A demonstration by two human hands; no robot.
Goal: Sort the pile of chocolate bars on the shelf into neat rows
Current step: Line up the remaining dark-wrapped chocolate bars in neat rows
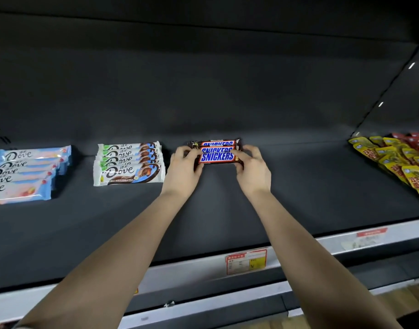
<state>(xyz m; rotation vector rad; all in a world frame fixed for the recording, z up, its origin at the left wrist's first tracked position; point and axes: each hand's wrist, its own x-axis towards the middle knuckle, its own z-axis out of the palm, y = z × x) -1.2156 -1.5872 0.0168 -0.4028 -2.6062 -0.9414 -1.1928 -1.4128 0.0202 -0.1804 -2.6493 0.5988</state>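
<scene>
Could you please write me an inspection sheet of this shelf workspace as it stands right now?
Surface: dark shelf, matte and flat.
Job's things: Snickers bars overlapped in a short row at the middle, three seen; white Dove bars in a row to their left; blue Dove bars in a row at far left, cut by the frame edge.
Clutter: yellow packets and red packets heaped at far right.
Grippers: left hand and right hand each pinch one end of the front Snickers bar.
Cables: nothing seen.
Surroundings: price label on the shelf's front rail; dark back panel behind.
</scene>
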